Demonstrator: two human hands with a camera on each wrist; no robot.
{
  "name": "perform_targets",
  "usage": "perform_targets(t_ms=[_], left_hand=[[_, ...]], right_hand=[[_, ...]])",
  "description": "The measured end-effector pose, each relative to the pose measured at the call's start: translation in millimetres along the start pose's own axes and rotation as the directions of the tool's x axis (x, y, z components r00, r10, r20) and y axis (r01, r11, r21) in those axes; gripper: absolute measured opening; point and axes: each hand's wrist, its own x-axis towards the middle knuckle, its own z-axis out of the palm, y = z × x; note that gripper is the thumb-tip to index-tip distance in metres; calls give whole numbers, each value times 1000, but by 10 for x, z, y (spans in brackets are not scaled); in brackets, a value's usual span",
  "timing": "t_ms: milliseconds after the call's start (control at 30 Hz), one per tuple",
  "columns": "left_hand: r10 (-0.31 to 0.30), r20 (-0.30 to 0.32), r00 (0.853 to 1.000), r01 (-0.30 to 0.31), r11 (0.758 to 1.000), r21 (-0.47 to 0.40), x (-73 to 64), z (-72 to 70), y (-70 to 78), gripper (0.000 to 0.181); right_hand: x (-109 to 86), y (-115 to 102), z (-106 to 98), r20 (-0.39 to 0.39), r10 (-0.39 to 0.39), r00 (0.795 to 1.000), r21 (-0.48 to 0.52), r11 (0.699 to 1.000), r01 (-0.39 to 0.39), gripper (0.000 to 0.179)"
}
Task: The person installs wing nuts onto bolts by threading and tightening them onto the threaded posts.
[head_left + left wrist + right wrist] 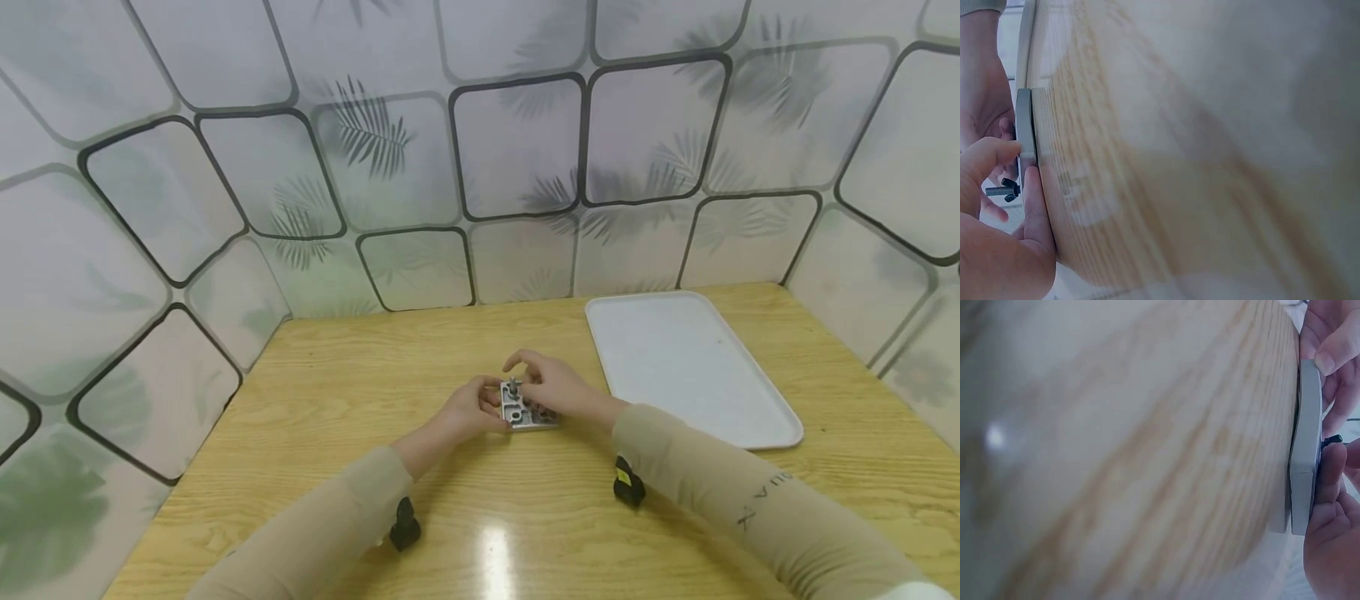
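A small silver metal plate [516, 421] with recesses and holes lies flat on the wooden table. From it rises a threaded bolt [997, 191] with a black wing nut [1010, 183]. My left hand [468, 410] grips the plate's left end, thumb at the front edge and fingers at the back. Over the right part reaches my right hand [558, 387], its index finger raised and bent. In the right wrist view, the right fingertips [1334, 456] lie right beside the dark wing nut; whether they pinch anything I cannot tell. The right hand covers part of the plate.
A white tray [675, 358] lies at the back right, near the right forearm. Patterned fabric walls [517, 150] enclose the wooden table [360, 375] at the back and sides. Black wrist devices [405, 525] hang beneath both sleeves.
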Motion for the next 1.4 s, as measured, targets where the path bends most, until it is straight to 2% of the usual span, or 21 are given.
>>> perform_targets(t_ms=[200,700,1067,1400], left_hand=[[-6,6,1000,6,1000,-7,-8,-3,5,79],[-2,7,1000,2,1000,-11,-1,-2,2,80],[14,5,1000,-14,1000,11,-8,1,2,80],[-11,9,1000,11,1000,-7,-25,-4,19,79]], right_hand=[[13,13,0,8,2,1000,-2,1000,-2,40],[37,-8,15,-2,28,1000,-94,995,-28,20],[22,-23,29,-17,10,1000,-118,993,-12,20],[25,-49,62,-65,24,998,-163,986,-34,16]])
